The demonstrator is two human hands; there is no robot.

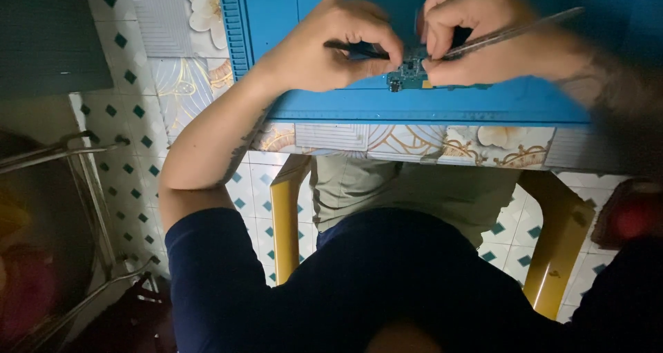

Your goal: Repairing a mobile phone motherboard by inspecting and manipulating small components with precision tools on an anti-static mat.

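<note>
Blue is the work mat (324, 104) that lies on the table, and all other things are placed here in relation to this mat. The table (414, 142) under it has a covering with flowers and gold lines, which shows along the near edge and the left edge of the mat. Over the near part of the mat, a small green circuit board (409, 74) is held just above the surface, between the two hands. The left hand (331, 45) is closed around a dark slim tool (359, 49), and its fingertips touch the left side of the board. The right hand (476, 39) is closed too; it pinches a thin metal tool (525, 28), which looks like tweezers or a flat pry tool. This tool is blurred, so the exact kind cannot be told. Its long end points away to the right, over the mat. Below the near edge of the mat, a yellow stool (284, 229) stands on a white floor (131, 77) with small green diamonds. The person wears a dark blue shirt (290, 284).
</note>
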